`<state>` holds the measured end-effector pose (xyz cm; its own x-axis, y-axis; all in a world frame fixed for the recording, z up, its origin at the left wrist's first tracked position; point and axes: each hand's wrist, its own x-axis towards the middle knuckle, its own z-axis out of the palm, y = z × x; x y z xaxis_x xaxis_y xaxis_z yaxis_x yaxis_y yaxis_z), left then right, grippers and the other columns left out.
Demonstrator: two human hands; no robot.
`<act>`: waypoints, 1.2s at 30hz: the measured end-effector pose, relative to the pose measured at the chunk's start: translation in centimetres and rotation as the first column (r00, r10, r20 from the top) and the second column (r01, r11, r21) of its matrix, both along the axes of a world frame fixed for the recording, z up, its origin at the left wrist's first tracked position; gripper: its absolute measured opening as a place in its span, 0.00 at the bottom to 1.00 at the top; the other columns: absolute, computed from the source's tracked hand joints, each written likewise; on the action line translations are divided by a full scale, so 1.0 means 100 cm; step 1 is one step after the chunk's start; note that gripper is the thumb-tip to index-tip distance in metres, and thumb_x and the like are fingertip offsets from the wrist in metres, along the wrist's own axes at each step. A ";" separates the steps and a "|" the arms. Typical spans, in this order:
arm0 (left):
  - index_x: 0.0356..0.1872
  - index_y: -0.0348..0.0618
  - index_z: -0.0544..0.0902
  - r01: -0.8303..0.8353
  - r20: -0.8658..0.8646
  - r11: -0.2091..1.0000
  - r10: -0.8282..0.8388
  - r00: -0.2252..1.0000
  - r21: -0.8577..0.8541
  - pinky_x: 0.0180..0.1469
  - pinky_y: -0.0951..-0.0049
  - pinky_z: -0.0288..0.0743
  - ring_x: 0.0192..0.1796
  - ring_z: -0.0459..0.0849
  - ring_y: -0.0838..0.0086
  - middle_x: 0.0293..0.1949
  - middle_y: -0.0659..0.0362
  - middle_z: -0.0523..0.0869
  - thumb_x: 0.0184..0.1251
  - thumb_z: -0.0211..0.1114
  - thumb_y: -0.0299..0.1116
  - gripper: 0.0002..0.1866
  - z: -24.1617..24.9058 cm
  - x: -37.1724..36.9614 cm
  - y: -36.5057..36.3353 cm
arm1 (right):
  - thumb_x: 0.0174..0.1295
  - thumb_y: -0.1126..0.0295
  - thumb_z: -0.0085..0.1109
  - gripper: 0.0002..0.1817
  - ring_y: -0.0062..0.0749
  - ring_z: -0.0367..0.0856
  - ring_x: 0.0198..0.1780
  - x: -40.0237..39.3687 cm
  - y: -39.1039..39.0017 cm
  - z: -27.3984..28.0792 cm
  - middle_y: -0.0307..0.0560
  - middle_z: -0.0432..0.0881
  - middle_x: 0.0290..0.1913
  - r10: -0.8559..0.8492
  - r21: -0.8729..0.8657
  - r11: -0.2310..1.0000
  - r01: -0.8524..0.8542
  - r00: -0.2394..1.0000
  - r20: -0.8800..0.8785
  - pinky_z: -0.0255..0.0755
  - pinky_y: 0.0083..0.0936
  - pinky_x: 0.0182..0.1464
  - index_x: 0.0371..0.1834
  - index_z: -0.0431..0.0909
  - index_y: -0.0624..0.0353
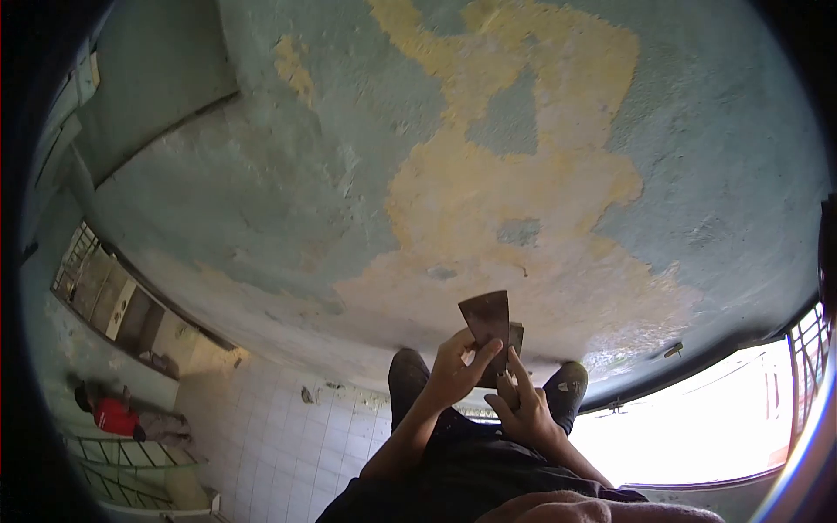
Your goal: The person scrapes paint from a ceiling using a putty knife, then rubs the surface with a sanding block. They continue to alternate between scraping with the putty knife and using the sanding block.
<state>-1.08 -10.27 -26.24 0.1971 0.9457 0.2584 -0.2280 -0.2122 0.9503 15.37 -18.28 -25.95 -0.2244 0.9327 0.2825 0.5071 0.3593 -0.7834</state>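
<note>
A paint scraper (487,315) with a wide, dark, worn metal blade is held upright in front of my body, blade end toward the wall. My left hand (456,368) is closed on the blade's lower part, its thumb lying across the metal. Around the handle below, my right hand (526,411) is closed, with a finger reaching up beside the blade. Just behind the blade shows the edge of another dark flat piece; what it is I cannot make out. Ahead is the wall (514,200), where green paint has come off in patches of yellow and pinkish plaster.
My knees are bent on both sides of my hands. White floor tiles (270,436) lie at lower left. A person in a red shirt (115,417) is near a metal ladder-like frame (122,453). At right is a bright opening with a window grille (809,353).
</note>
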 end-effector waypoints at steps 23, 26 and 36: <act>0.39 0.36 0.86 -0.430 -0.040 0.855 0.438 0.898 -0.291 0.38 0.82 0.69 0.34 0.76 0.89 0.28 0.68 0.82 0.77 0.67 0.34 0.10 -0.052 -0.070 0.005 | 0.77 0.75 0.51 0.19 0.20 0.76 0.24 -0.045 0.039 0.008 0.48 0.82 0.39 -0.004 -0.458 0.816 -0.353 0.788 -0.616 0.67 0.16 0.22 0.68 0.68 0.68; 0.40 0.35 0.85 -0.526 -0.012 0.818 0.538 0.843 -0.232 0.41 0.81 0.72 0.36 0.79 0.87 0.30 0.66 0.82 0.76 0.68 0.31 0.08 -0.059 -0.071 -0.005 | 0.78 0.74 0.50 0.17 0.18 0.73 0.23 -0.044 0.044 0.008 0.44 0.80 0.36 0.006 -0.454 0.818 -0.352 0.796 -0.606 0.65 0.16 0.22 0.67 0.70 0.66; 0.59 0.35 0.73 -0.260 -0.159 0.947 0.232 0.960 -0.190 0.39 0.75 0.74 0.37 0.81 0.81 0.36 0.59 0.84 0.69 0.74 0.29 0.23 -0.071 -0.066 -0.026 | 0.79 0.68 0.52 0.19 0.15 0.74 0.24 0.002 0.044 0.006 0.41 0.81 0.32 0.157 -0.440 0.858 -0.265 0.951 -0.266 0.70 0.17 0.26 0.68 0.71 0.61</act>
